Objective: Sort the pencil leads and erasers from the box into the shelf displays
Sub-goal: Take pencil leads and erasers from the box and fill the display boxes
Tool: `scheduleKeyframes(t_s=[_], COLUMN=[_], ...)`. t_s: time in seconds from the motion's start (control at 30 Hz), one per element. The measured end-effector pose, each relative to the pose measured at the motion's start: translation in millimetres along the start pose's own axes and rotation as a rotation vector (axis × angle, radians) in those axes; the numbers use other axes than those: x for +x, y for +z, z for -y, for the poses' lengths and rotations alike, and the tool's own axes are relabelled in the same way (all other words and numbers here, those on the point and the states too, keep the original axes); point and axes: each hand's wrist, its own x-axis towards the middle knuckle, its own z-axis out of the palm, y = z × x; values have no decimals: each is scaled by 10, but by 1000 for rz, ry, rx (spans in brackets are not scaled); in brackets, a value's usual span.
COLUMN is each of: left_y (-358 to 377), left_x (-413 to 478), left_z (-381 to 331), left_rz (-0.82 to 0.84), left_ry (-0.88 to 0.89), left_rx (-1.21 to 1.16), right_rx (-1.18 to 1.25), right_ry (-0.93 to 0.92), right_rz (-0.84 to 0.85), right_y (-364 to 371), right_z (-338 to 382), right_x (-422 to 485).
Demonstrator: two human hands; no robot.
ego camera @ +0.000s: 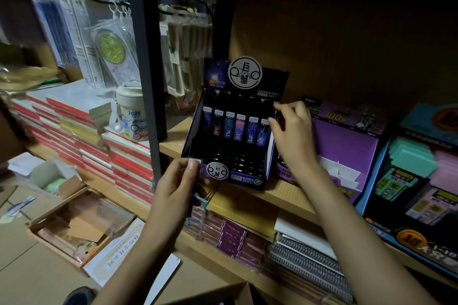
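Here, dim wooden shelf (285,195); left fingers (190,171) around lead case (195,161); right fingers (288,109), hold unclear.

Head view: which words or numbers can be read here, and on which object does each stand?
"2026": white lidded cup.
"100": purple cardboard display box, header.
"2B/0.7": dark zodiac-print display box, front panel.
Labels on its six lead tubes, and on the dark tube the left hand pinches: too small to read.
Other print is blurred.
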Motion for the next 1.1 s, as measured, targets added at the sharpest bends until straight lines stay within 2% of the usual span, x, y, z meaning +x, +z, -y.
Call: scheduleKeyframes(t_s=[0.1, 0.17, 0.2, 0.3, 0.33, 0.4, 0.5, 0.57, 0.63, 0.7, 0.8, 0.97, 1.1], left_y=[37, 63, 78, 100, 106, 112, 74, -28, -155, -257, -331, -328, -341], left_x=[16, 53, 83, 198, 235, 292, 371, 473, 579, 632, 613, 608, 618], left_z=[-35, -95, -135, -246, -273, -308, -277, -196, -99, 23, 190, 302, 320], left_rz=[31, 71, 86, 133, 152, 179, 163, 52, -24, 5, 124, 137, 140], left_ry=[-3, 19, 29, 54, 64, 85, 140, 190, 161, 28, -132, -106, -91], left_rx=[-20, -17, -16, -17, -16, 1, 157, 384, 513, 480, 286, 204, 210], right_rx=[-14, 133, 274, 698, 780, 858, 819, 780, 749, 676, 601, 480, 489], right_ry=[-15, -12, 14, 93, 110, 124, 141, 166, 204, 223, 226, 135, 115], right_rz=[-12, -16, 41, 431, 502, 498, 407, 318, 195, 116, 137, 161, 217], right_y=[-72, -121, -151, -195, -185, -152, -122, -96, -32, 78, 319, 550, 560], right_z=[89, 251, 363, 702, 771, 837, 863, 859, 839, 835, 835, 823, 807], right_x=[-5, -26, -52, -192, -240, -293, -245, -117, 61, 236, 388, 379, 346])
